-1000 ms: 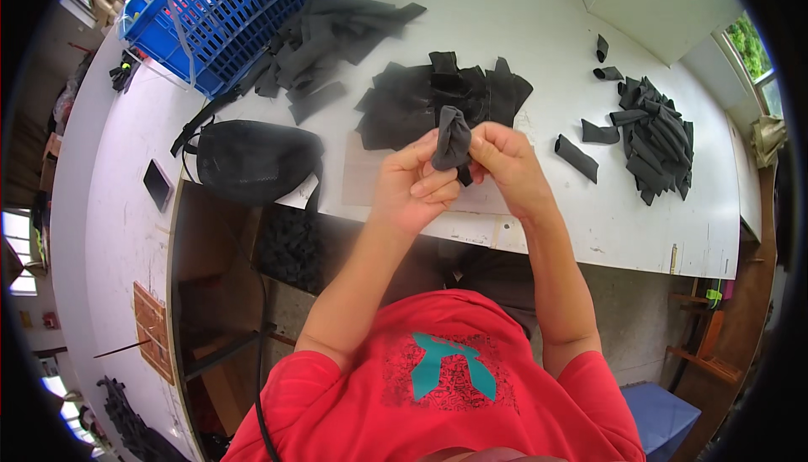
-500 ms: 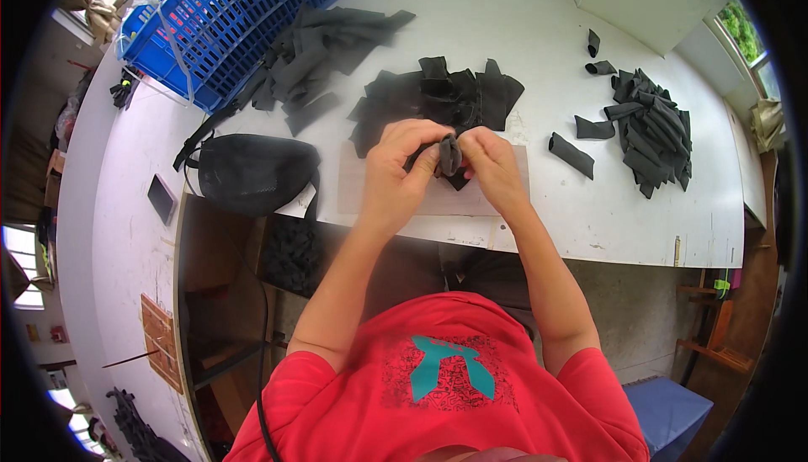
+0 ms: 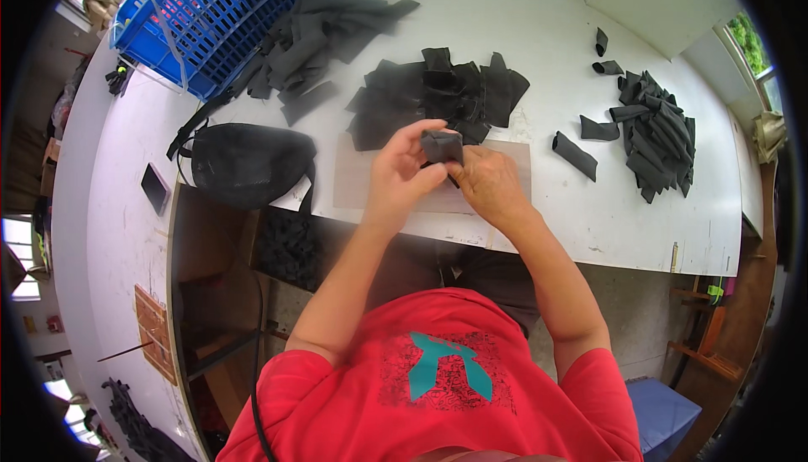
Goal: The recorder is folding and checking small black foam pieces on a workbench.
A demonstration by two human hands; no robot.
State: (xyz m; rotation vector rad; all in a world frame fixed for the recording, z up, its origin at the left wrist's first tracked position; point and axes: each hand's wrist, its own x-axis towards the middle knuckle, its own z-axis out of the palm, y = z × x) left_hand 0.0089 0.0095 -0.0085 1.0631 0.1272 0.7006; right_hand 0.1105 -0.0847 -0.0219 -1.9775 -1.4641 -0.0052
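Above a pale brown board [image 3: 353, 188], a small dark grey fabric tube [image 3: 443, 147] stands up between my two hands. My left hand [image 3: 402, 177] curls round it, fingers at its far side and thumb at its lower edge. My right hand [image 3: 494, 183] has its fingers closed at the tube's lower right; its fingertips are partly hidden. Just beyond my hands lies a spread pile of black fabric pieces [image 3: 391, 100], some overlapping the board's far edge.
To the right, a heap of dark fabric tubes [image 3: 655, 138] has a few loose ones beside it. At the far left stand a blue plastic basket [image 3: 215, 20] and more grey strips [image 3: 316, 41]. A black bag [image 3: 248, 163] and a phone [image 3: 155, 188] lie on the left.
The fabric tube has turned from end-on to showing its flat side and opening. My left fingers have loosened and spread round it, while my right hand has rolled over, knuckles up.
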